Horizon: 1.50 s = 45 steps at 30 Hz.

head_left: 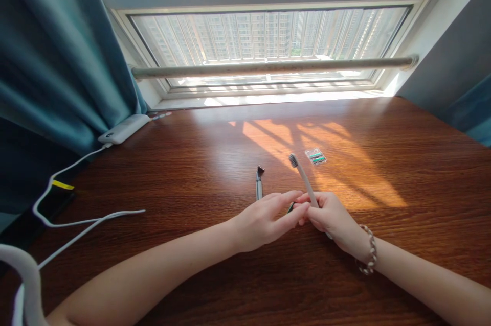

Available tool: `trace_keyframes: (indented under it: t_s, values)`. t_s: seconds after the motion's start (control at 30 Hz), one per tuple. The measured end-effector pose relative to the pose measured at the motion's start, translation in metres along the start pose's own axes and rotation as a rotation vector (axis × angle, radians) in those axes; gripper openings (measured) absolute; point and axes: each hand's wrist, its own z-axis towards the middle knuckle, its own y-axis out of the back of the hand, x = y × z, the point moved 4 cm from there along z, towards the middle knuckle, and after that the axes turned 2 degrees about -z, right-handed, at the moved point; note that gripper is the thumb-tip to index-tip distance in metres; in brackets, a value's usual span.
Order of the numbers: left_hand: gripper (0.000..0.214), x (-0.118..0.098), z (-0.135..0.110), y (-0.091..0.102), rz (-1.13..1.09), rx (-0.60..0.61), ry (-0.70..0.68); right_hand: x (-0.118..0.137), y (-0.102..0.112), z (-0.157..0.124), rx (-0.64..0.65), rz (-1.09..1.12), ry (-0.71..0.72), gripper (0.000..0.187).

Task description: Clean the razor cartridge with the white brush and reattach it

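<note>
My right hand (330, 217) is closed around a pale toothbrush (306, 179), its dark bristled head pointing up and away from me. My left hand (264, 219) meets it at the fingertips, thumb and fingers pinched on a small dark piece with a green edge, which looks like a razor cartridge (290, 208). Most of that piece is hidden by the fingers. Just beyond my left hand lies a razor handle (259, 185), silver-grey with a black end. Farther off, to the right of the brush head, a clear plastic case (316, 156) holds green-striped cartridges.
The brown wooden table (199, 162) runs up to a window with a horizontal rail (268, 68). At the left, a white power bank (125, 129) with a white cable (57, 170) lies beside a blue curtain (65, 50). Sunlight patches fall across the tabletop.
</note>
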Motion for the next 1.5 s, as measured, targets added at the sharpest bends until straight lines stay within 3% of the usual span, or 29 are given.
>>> trace_keyframes:
  t_s: [0.1,0.2,0.3,0.4,0.57,0.63,0.73,0.87,1.13,1.33,1.5]
  values:
    - [0.043,-0.001,0.003,0.0,-0.023,0.051,0.04,0.002,-0.002,0.0,0.03,-0.009,0.049,0.016]
    - [0.046,0.0,0.003,-0.001,-0.016,0.086,-0.028,0.004,-0.001,-0.001,0.015,-0.038,0.055,0.021]
    - [0.057,0.004,0.002,0.002,0.017,0.012,-0.089,0.003,0.002,-0.002,-0.037,-0.023,0.026,0.023]
    - [0.068,0.01,0.003,0.006,-0.023,-0.108,0.003,0.002,0.004,-0.003,-0.068,-0.004,0.038,0.028]
    - [0.023,0.014,0.007,0.008,-0.105,-0.13,0.202,0.008,0.003,-0.006,-0.067,-0.035,0.139,0.026]
    - [0.016,0.015,0.006,0.008,-0.078,-0.135,0.239,0.009,0.002,-0.008,-0.068,-0.096,0.166,0.025]
    - [0.016,0.014,0.005,0.007,-0.031,-0.14,0.18,0.01,-0.001,-0.011,-0.07,-0.228,0.221,0.024]
    - [0.012,0.013,0.004,0.01,-0.004,-0.191,0.14,0.014,0.006,-0.014,-0.081,-0.415,0.352,0.03]
    - [0.018,0.023,0.0,0.02,-0.295,-0.312,0.426,0.033,0.049,-0.012,-0.203,-1.04,0.842,0.027]
    - [0.012,0.028,-0.001,0.023,-0.351,-0.393,0.48,0.028,0.052,-0.004,-0.13,-1.124,0.769,0.023]
    - [0.013,0.029,-0.001,0.022,-0.377,-0.37,0.488,0.026,0.051,-0.003,-0.134,-1.137,0.706,0.02]
